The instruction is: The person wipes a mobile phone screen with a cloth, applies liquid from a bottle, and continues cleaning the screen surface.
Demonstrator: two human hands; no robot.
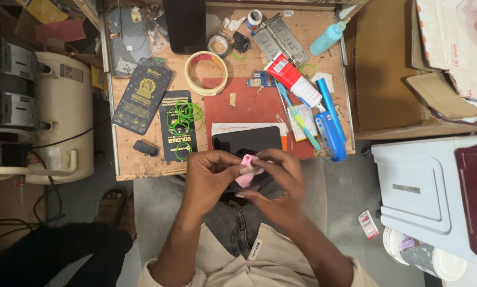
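Cluttered wooden workbench (143, 159); both hands (249, 178) pinch pink cloth (247, 171).

Beige rolled-up sleeves, grey jeans, bare forearms

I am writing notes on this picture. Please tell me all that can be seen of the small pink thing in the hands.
The pink thing is small, soft-looking and pale pink, perhaps cloth or foam. Fingers hide most of it. The left hand and the right hand pinch it from both sides, above the lap, just before the workbench edge.
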